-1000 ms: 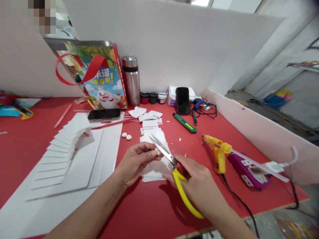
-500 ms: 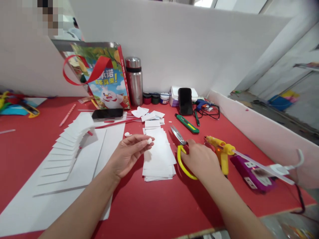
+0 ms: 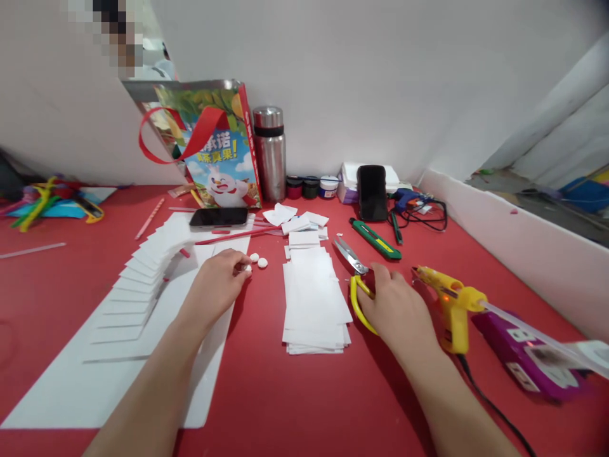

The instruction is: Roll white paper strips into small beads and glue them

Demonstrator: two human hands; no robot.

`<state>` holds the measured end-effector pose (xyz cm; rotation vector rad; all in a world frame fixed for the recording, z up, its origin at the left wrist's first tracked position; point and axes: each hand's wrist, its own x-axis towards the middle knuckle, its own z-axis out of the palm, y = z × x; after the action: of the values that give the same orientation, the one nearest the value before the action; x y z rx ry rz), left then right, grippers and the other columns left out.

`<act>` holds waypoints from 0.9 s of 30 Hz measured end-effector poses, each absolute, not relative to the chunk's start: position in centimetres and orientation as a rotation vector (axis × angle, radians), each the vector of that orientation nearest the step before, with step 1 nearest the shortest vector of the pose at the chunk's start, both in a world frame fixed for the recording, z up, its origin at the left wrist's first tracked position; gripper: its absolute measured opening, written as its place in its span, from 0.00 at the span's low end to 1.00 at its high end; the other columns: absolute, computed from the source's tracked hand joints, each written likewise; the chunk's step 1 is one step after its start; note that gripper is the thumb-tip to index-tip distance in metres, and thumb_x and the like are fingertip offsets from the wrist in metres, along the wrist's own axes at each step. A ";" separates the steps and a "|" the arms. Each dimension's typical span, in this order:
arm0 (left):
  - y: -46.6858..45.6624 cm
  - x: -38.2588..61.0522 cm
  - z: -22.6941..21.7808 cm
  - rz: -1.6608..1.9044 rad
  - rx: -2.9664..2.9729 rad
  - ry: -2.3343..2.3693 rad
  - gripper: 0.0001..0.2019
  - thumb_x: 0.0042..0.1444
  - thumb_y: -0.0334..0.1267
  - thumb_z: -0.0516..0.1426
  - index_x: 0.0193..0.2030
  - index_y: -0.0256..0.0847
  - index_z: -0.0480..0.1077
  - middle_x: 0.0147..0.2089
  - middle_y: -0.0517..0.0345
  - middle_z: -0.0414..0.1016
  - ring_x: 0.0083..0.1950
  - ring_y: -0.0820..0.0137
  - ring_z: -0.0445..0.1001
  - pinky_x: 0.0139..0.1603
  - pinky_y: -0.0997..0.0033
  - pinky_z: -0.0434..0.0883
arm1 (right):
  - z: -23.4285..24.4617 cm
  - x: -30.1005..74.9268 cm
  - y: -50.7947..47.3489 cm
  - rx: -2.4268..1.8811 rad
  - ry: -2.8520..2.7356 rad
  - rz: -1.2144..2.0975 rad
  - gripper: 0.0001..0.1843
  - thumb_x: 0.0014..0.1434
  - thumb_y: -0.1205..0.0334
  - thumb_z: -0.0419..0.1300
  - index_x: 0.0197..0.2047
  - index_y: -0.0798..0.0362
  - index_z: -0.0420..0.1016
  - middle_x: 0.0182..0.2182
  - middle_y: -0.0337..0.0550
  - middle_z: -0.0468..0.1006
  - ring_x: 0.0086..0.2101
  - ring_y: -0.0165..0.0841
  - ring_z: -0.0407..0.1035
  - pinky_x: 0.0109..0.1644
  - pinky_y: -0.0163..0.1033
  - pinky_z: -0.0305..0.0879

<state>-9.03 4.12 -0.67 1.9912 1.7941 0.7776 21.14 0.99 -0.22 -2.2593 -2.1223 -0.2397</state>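
Note:
My left hand (image 3: pixel 216 282) is low over the edge of a white board (image 3: pixel 118 393), its thumb and fingers pinched on a small white disc (image 3: pixel 248 269). Just beyond the fingertips, two similar white discs (image 3: pixel 262 263) lie on the red table. My right hand (image 3: pixel 399 308) is closed over the yellow handles of a pair of scissors (image 3: pixel 356 293), whose blades point away and slightly left; part of the handles is hidden under the fingers. Between both hands lies a stack of white paper strips (image 3: pixel 311 292).
A fan of white pieces (image 3: pixel 136 282) stands on the board. To the right are a yellow glue gun (image 3: pixel 451 304), a purple power strip (image 3: pixel 533 355) and a green cutter (image 3: pixel 375 238). A gift bag (image 3: pixel 223 158), steel flask (image 3: pixel 270 155) and phones (image 3: pixel 372 193) line the back.
My left hand has moved from above the paper stack leftward and down beside the loose discs, still pinching its disc. My right hand stays at the scissors. The view has shifted slightly.

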 end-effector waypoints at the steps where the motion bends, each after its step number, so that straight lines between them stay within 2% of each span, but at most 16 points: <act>1: 4.1 -8.9 -0.8 0.769 2.035 1.782 0.06 0.57 0.35 0.58 0.38 0.43 0.77 0.42 0.52 0.78 0.42 0.60 0.76 0.44 0.64 0.68 | -0.2 21.3 1.0 -2.246 -2.115 -0.239 0.16 0.65 0.55 0.55 0.49 0.58 0.70 0.34 0.55 0.77 0.30 0.43 0.75 0.28 0.37 0.54; 7: 4.3 -8.5 -1.4 0.731 2.066 1.746 0.09 0.58 0.33 0.55 0.41 0.43 0.77 0.45 0.53 0.75 0.44 0.62 0.74 0.46 0.64 0.68 | -0.5 21.8 0.8 -2.165 -2.139 -0.288 0.15 0.65 0.56 0.56 0.49 0.57 0.73 0.32 0.51 0.74 0.29 0.40 0.72 0.29 0.37 0.53; 12: 4.4 -8.8 -1.2 0.739 2.072 1.801 0.08 0.55 0.34 0.59 0.42 0.42 0.74 0.47 0.54 0.76 0.47 0.61 0.74 0.50 0.62 0.68 | -0.8 22.1 0.8 -2.161 -2.111 -0.295 0.15 0.65 0.55 0.56 0.48 0.56 0.74 0.34 0.51 0.72 0.30 0.39 0.70 0.29 0.37 0.52; 18: 4.6 -9.4 -1.2 0.780 2.054 1.893 0.06 0.57 0.36 0.57 0.39 0.41 0.75 0.42 0.53 0.77 0.43 0.62 0.75 0.45 0.62 0.69 | -0.7 22.3 0.8 -2.130 -2.187 -0.333 0.14 0.64 0.54 0.56 0.44 0.57 0.75 0.33 0.53 0.73 0.35 0.45 0.71 0.37 0.42 0.58; 22: 4.7 -9.5 -1.4 0.866 2.065 1.861 0.08 0.60 0.37 0.56 0.37 0.43 0.78 0.41 0.55 0.78 0.43 0.63 0.75 0.44 0.64 0.68 | -0.7 22.2 0.9 -2.154 -2.182 -0.273 0.15 0.64 0.53 0.57 0.45 0.56 0.75 0.35 0.53 0.73 0.37 0.46 0.70 0.38 0.42 0.58; 27: 4.6 -9.3 -1.7 0.847 2.066 1.752 0.08 0.60 0.40 0.58 0.41 0.47 0.80 0.41 0.57 0.77 0.41 0.65 0.74 0.41 0.65 0.68 | -0.9 22.2 0.9 -2.149 -2.172 -0.260 0.15 0.64 0.53 0.57 0.45 0.56 0.75 0.35 0.53 0.73 0.38 0.46 0.70 0.39 0.43 0.59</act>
<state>-9.33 4.65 -1.65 2.0662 1.7517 0.8465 22.19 0.93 -0.94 -2.1487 -2.1721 -0.2597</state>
